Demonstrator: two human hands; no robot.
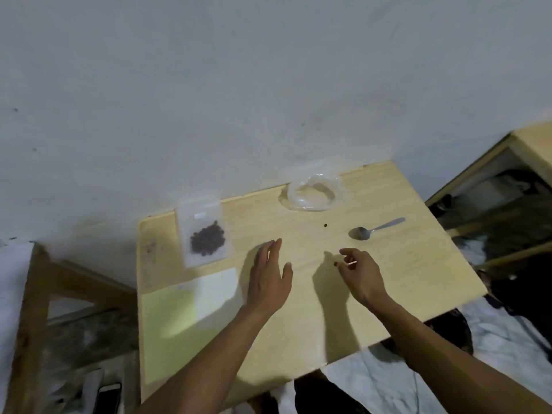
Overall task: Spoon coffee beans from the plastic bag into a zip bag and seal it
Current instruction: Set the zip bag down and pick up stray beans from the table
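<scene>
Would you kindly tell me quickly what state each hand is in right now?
Left hand: open, fingers straight, holding nothing.
Right hand: fingers curled, seemingly pinching a small dark coffee bean.

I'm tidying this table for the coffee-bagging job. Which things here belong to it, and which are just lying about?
Belongs to the job:
zip bag with beans inside
clear plastic bag
spoon
stray bean on the table
bean at the right hand fingertips

Just lying about:
yellow-green sheet
white paper
phone below the table's left edge
</scene>
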